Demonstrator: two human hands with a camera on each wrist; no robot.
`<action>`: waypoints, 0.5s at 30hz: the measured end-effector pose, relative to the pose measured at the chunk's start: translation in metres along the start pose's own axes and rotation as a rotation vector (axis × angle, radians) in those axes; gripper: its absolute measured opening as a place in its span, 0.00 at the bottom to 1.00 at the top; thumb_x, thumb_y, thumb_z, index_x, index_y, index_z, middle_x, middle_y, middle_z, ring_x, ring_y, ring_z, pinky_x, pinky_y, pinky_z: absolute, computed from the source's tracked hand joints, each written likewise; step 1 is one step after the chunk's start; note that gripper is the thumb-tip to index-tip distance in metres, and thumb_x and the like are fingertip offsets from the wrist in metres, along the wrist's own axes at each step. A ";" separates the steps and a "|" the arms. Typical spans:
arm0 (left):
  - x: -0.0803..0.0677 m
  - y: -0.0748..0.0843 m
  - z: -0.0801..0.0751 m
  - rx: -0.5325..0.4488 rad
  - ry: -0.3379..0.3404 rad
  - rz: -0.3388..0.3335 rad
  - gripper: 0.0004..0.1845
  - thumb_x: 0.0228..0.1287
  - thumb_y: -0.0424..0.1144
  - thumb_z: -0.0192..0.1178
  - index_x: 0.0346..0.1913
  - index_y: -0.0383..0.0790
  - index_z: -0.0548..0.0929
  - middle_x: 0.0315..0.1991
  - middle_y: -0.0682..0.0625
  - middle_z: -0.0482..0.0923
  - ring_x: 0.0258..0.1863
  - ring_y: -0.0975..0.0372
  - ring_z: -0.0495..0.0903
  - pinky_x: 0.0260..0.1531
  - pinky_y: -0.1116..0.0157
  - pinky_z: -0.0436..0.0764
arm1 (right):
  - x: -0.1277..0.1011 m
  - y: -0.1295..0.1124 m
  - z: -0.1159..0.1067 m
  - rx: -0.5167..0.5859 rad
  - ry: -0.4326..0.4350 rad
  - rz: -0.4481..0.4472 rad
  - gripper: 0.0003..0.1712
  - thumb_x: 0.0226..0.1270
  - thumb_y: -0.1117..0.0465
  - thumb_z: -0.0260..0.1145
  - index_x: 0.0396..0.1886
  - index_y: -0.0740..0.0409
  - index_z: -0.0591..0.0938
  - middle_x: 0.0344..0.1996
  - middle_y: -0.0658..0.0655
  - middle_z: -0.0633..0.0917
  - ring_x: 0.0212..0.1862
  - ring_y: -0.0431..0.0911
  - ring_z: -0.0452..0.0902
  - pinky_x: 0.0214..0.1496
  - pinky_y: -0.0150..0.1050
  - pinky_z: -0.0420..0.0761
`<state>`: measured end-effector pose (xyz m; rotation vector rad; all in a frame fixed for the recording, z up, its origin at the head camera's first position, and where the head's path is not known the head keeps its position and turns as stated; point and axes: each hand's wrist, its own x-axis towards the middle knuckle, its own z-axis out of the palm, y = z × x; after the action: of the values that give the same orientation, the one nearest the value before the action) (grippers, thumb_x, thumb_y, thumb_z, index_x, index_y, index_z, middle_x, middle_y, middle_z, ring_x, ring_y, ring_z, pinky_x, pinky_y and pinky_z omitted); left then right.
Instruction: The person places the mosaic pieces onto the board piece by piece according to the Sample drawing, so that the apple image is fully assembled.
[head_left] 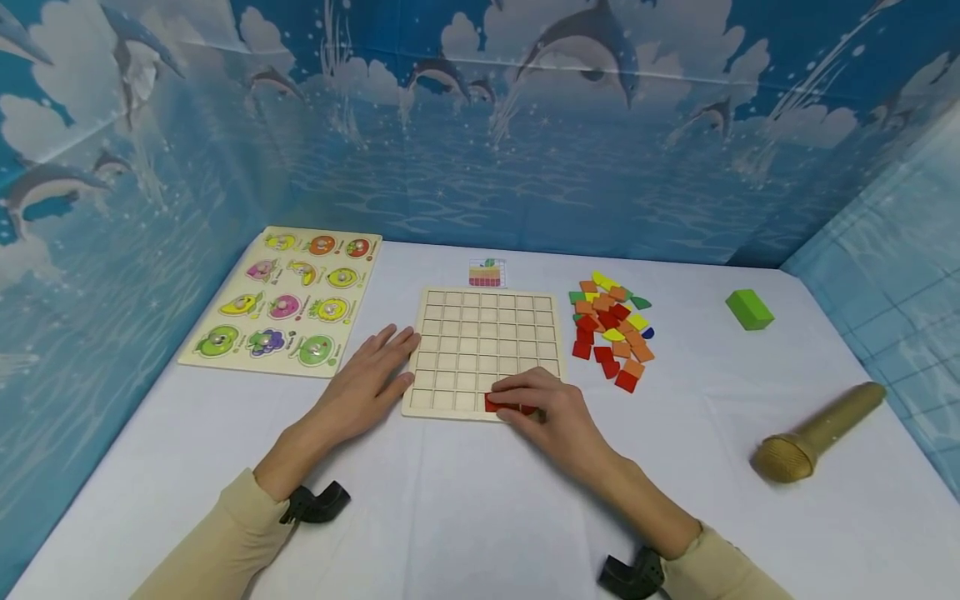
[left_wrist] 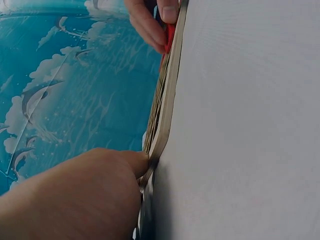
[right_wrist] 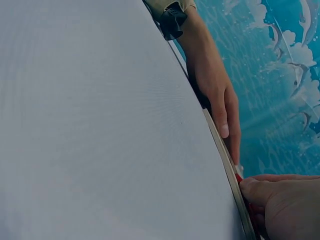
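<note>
Right hand (head_left: 551, 412) pinches red square tile (head_left: 497, 404) on gridded wooden board (head_left: 487, 333).

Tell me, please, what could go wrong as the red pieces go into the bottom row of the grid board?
The right hand covers the red pieces at the board's near edge, so a piece might sit tilted across a cell wall unnoticed. The left hand only rests flat against the grid board, which could slide on the smooth cloth. A reach to the loose tile pile might scatter it.
</note>
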<state>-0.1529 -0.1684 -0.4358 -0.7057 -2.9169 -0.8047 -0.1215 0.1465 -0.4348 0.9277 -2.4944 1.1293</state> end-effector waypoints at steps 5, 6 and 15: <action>0.000 0.001 -0.002 -0.005 0.001 -0.002 0.33 0.81 0.44 0.57 0.82 0.41 0.63 0.83 0.47 0.60 0.86 0.49 0.49 0.85 0.48 0.49 | 0.003 -0.004 0.006 -0.028 0.028 -0.006 0.16 0.62 0.62 0.80 0.51 0.50 0.93 0.45 0.45 0.92 0.51 0.41 0.83 0.48 0.35 0.86; 0.000 0.001 -0.002 -0.005 0.003 -0.002 0.33 0.81 0.44 0.57 0.82 0.41 0.63 0.83 0.47 0.60 0.86 0.49 0.49 0.85 0.48 0.49 | 0.004 -0.004 0.007 -0.032 0.033 -0.007 0.15 0.62 0.61 0.81 0.50 0.50 0.93 0.45 0.45 0.92 0.51 0.42 0.83 0.49 0.36 0.86; 0.000 0.000 -0.001 -0.010 -0.002 -0.001 0.33 0.81 0.44 0.57 0.82 0.41 0.64 0.83 0.47 0.60 0.86 0.49 0.49 0.85 0.47 0.49 | 0.004 -0.009 0.009 -0.057 0.036 0.010 0.13 0.62 0.62 0.81 0.47 0.52 0.94 0.44 0.46 0.93 0.51 0.43 0.83 0.49 0.38 0.87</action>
<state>-0.1528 -0.1686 -0.4349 -0.7067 -2.9174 -0.8197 -0.1182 0.1332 -0.4339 0.8727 -2.4919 1.0628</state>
